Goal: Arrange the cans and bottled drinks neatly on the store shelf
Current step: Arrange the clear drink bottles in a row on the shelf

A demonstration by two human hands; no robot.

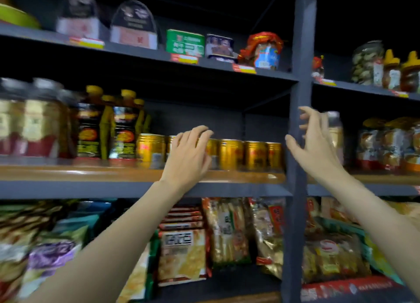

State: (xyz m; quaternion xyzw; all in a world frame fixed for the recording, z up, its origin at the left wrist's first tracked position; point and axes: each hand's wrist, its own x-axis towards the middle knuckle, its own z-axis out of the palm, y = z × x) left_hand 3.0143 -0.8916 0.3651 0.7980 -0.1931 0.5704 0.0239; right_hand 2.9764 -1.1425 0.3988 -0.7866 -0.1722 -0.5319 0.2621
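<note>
A row of gold cans [229, 153] stands along the wooden shelf [91, 172], beside dark bottles [106, 130]. The left hand [189, 153] reaches over the cans, fingers loosely spread, gripping nothing. The right hand [312, 141], open, hovers by the grey upright post [300, 86], before a clear bottle [335, 130].

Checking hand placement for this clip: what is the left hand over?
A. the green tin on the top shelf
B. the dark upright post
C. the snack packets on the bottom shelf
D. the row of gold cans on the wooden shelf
D: the left hand reaches, fingers relaxed, over the row of gold cans standing on the wooden shelf.
</note>
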